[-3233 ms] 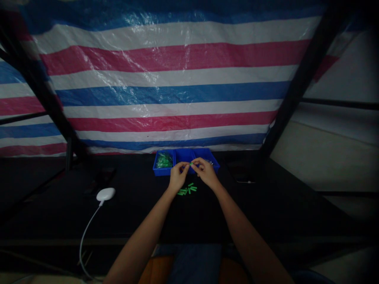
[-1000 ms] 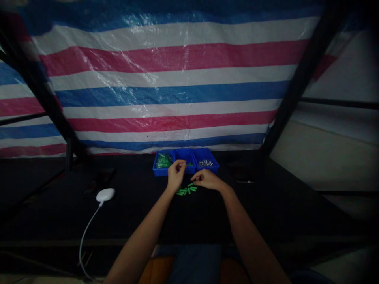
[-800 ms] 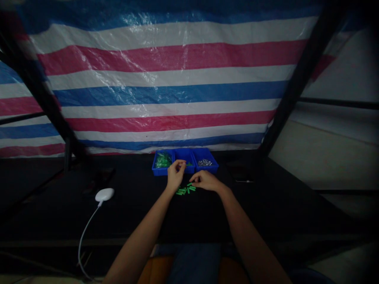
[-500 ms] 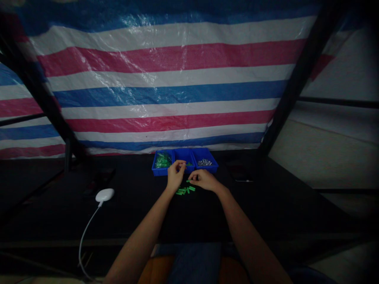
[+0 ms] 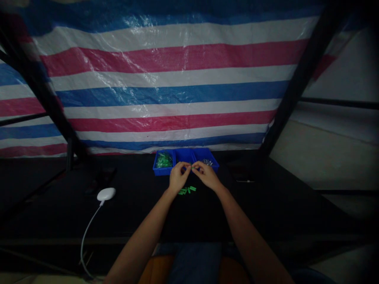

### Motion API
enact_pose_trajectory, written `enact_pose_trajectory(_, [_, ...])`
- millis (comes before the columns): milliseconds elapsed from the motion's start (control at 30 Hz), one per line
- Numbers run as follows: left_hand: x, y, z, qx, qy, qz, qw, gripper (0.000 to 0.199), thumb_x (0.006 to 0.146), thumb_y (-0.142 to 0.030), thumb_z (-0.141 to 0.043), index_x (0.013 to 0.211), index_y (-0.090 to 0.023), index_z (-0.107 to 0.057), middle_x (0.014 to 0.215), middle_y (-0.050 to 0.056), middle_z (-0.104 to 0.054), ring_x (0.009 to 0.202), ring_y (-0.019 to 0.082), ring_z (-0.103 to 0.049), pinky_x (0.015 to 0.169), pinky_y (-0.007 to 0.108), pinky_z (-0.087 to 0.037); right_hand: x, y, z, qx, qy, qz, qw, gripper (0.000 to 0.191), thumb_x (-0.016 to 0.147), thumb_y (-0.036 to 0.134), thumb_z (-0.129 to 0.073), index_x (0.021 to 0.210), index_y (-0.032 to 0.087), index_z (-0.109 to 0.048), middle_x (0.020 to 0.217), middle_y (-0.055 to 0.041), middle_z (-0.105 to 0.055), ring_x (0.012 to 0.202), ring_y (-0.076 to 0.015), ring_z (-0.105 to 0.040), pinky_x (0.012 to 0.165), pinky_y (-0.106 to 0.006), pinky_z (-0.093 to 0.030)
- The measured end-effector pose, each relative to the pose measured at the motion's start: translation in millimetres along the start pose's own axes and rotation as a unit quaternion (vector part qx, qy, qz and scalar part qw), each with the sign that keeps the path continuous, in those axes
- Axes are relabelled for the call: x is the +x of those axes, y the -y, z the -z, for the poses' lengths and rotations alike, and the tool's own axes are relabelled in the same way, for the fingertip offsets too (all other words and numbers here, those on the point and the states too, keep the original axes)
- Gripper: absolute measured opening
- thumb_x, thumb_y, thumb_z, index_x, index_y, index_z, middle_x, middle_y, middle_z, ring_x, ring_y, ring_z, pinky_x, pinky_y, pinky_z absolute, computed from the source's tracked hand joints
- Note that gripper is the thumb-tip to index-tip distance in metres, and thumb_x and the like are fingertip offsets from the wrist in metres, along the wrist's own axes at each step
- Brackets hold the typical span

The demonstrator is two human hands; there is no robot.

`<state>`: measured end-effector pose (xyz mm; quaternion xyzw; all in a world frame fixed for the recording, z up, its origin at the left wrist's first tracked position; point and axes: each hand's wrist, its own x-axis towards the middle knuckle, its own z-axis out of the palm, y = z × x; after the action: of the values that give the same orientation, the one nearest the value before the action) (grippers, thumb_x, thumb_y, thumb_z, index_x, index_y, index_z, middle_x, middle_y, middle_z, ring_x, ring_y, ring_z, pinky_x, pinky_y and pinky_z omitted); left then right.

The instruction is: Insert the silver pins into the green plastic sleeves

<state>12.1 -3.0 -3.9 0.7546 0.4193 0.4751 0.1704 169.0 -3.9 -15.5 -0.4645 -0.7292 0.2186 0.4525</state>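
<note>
My left hand (image 5: 179,176) and my right hand (image 5: 206,175) meet fingertip to fingertip at the front of a blue tray (image 5: 162,171) with three compartments. A small green piece (image 5: 192,168) shows at the fingertips of my right hand. Whatever my left fingertips pinch is too small to make out. Several green pieces (image 5: 189,189) lie on the black table just below my hands. Green pieces in clear plastic (image 5: 164,160) fill the left compartment, and small silvery metal parts (image 5: 207,161) lie in the right one. My hands partly hide the middle compartment.
A white round device (image 5: 106,193) with a white cable rests on the black table (image 5: 133,205) at the left. A dark flat object (image 5: 241,173) lies right of the tray. Behind the table hangs a striped sheet (image 5: 177,92) between dark frame posts.
My right hand has moved up from the loose green pieces, with a green piece in its fingers. My left hand has come slightly right and lower, and the fingertips now meet.
</note>
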Motion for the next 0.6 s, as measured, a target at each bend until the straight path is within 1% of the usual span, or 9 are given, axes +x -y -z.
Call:
enact_pose_trajectory(133, [-0.5, -1.1, 0.2, 0.015, 0.006, -0.002, 1.0, 0.023, 0.085, -0.034, -0.048, 0.087, -0.017, -0.063, 0.082, 0.003, -0.061, 0.063, 0.011, -0.052, 0.056, 0.022, -0.038, 1.0, -0.6, 0.2, 0.016, -0.02, -0.002, 1.0, 0.023, 0.08, 0.036, -0.05, 0.093, 0.019, -0.06, 0.082, -0.002, -0.061, 0.05, -0.0087, -0.046, 0.048, -0.021, -0.037])
enact_pose_trajectory(267, [-1.1, -0.6, -0.6, 0.025, 0.021, 0.005, 0.999, 0.023, 0.084, -0.034, -0.048, 0.091, -0.018, -0.063, 0.083, 0.003, -0.061, 0.063, 0.012, -0.052, 0.057, 0.023, -0.039, 1.9, -1.5, -0.5, 0.042, -0.039, -0.002, 0.998, 0.024, 0.08, 0.037, -0.051, 0.091, 0.018, -0.061, 0.084, -0.0032, -0.062, 0.052, -0.0096, -0.047, 0.046, -0.021, -0.039])
enact_pose_trajectory(467, [-1.4, 0.4, -2.3, 0.029, 0.031, -0.006, 0.999, 0.021, 0.084, -0.033, -0.049, 0.091, -0.019, -0.062, 0.081, 0.002, -0.061, 0.064, 0.012, -0.052, 0.061, 0.024, -0.041, 3.3, -3.0, -1.7, 0.088, -0.024, -0.006, 0.996, 0.025, 0.078, 0.035, -0.052, 0.093, 0.017, -0.062, 0.085, -0.0041, -0.062, 0.047, -0.0077, -0.046, 0.043, -0.021, -0.039])
enact_pose_trajectory(600, [-1.1, 2.1, -2.3, 0.028, 0.035, -0.011, 0.999, 0.019, 0.083, -0.031, -0.05, 0.091, -0.018, -0.062, 0.082, 0.002, -0.062, 0.067, 0.013, -0.054, 0.062, 0.024, -0.042, 3.8, -2.4, -3.0, 0.117, -0.025, -0.012, 0.993, 0.027, 0.076, 0.036, -0.054, 0.094, 0.017, -0.061, 0.084, -0.0041, -0.061, 0.047, -0.0071, -0.047, 0.042, -0.021, -0.039])
